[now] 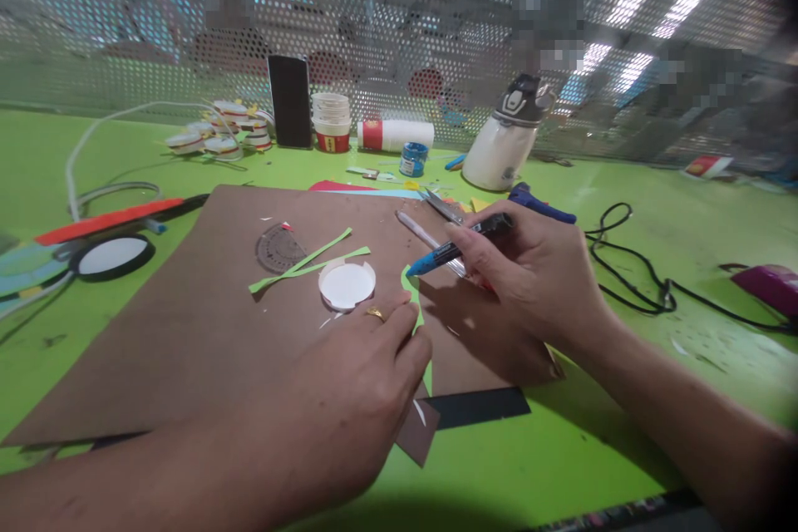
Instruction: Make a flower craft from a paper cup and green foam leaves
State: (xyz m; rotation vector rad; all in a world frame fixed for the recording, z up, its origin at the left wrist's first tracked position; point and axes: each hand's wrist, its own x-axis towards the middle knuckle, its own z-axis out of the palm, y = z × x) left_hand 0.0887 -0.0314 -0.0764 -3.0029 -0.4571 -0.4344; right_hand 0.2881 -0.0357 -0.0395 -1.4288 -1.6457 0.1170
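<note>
My right hand (529,274) is closed around a blue-tipped black marker (458,248), its tip pointing left just above a brown paper sheet (187,332). My left hand (367,374) lies flat on that sheet with fingers together, a ring on one finger, pressing the paper beside a cut edge where the green table shows through. A white round paper-cup bottom (347,284) lies just beyond my left fingers. Two green paper strips (308,263) and a clear protractor (278,248) rest further left on the sheet.
On the green table (623,432): scissors (444,206), a pen (419,232), a glue gun (541,204) with black cord (648,278), a white jug (502,145), paint pot (412,159), stacked cups (331,120), phone (290,101), black ring (112,256). A perforated screen stands behind, with people beyond it.
</note>
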